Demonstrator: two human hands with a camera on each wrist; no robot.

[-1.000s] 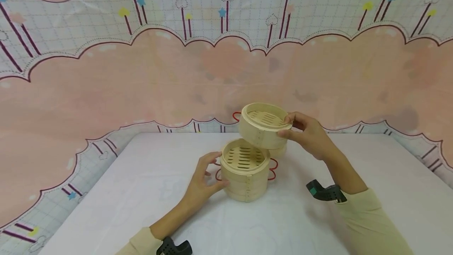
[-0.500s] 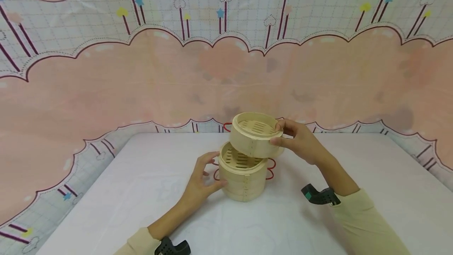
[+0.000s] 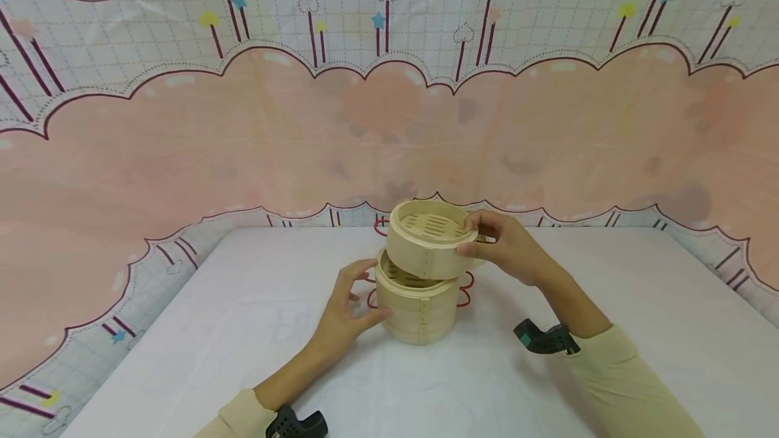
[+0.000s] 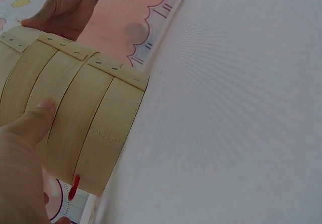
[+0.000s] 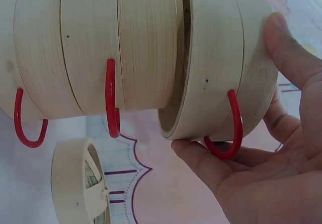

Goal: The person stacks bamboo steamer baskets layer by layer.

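Note:
Two stacked bamboo steamer baskets stand on the white table, red loop handles at their sides. My left hand grips the stack's left side, thumb in front; its fingers are partly hidden behind. Above the stack, my right hand holds another bamboo steamer basket by its right rim, between thumb and fingers. This upper basket sits off to the back, leaving part of the slotted floor below visible. In the right wrist view its lower edge is offset from the stack, with a narrow dark gap at one side.
Behind the stack lies a round bamboo piece, seemingly the steamer lid, with strips across its top; the head view mostly hides it. A patterned cloth hangs behind the white table.
My right hand has brought the upper basket down and to the left, from up behind the stack to over its top. The left hand keeps its hold on the stack.

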